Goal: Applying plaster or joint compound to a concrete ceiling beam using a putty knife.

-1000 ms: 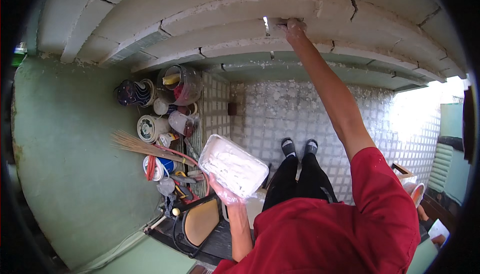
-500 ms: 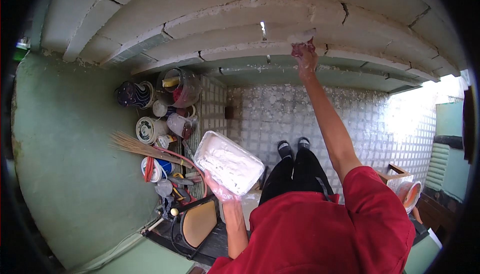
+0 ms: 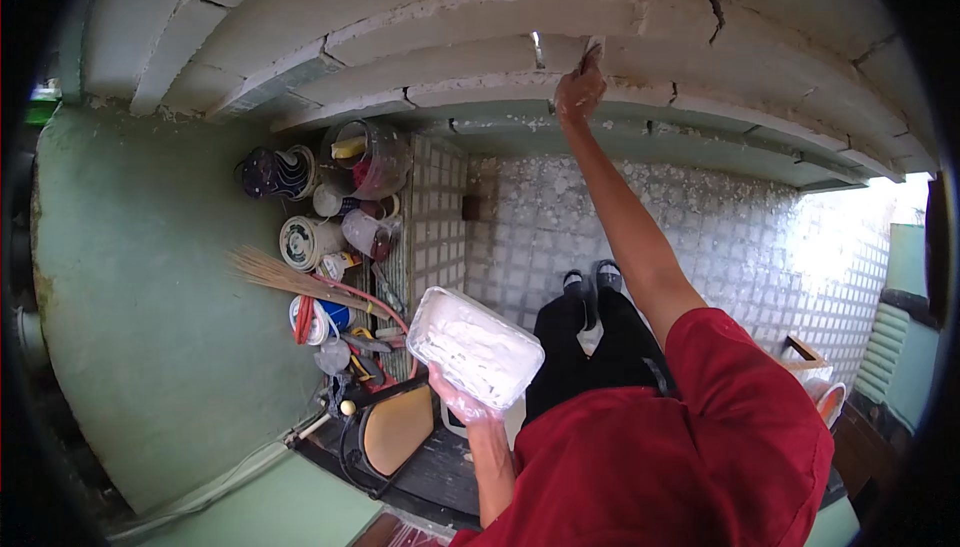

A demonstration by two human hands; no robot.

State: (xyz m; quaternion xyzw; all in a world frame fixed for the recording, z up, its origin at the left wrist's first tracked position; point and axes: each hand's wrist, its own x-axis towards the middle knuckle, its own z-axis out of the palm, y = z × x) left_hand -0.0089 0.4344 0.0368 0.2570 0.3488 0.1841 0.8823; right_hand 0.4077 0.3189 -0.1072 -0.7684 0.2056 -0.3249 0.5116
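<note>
My left hand (image 3: 462, 399) grips a rectangular plastic tub (image 3: 417, 339) from below and along its near side. White paste (image 3: 478, 347), smeared and uneven, fills much of it. Out at arm's length, my right hand (image 3: 580, 97) is closed round a putty knife (image 3: 593, 51), seen nearly edge-on, with most of its handle hidden by the fingers. The blade is up at the pale stepped surface (image 3: 450, 32), close to a lit gap; whether it touches cannot be made out. Dark cracks cut across the steps. White smears show on both hands.
Buckets (image 3: 305, 242), a clear bin (image 3: 380, 162), a straw broom (image 3: 275, 275) and hand tools crowd the left side by a green wall (image 3: 140, 297). A tan-backed chair (image 3: 398, 432) stands lower left. White specks cover the tiled floor (image 3: 690, 217). A wooden frame (image 3: 800, 355) lies right.
My right hand has shifted left along the stepped surface, and the putty knife has turned from broadside to nearly edge-on. In the picture, the tub and left hand sit slightly lower and farther right.
</note>
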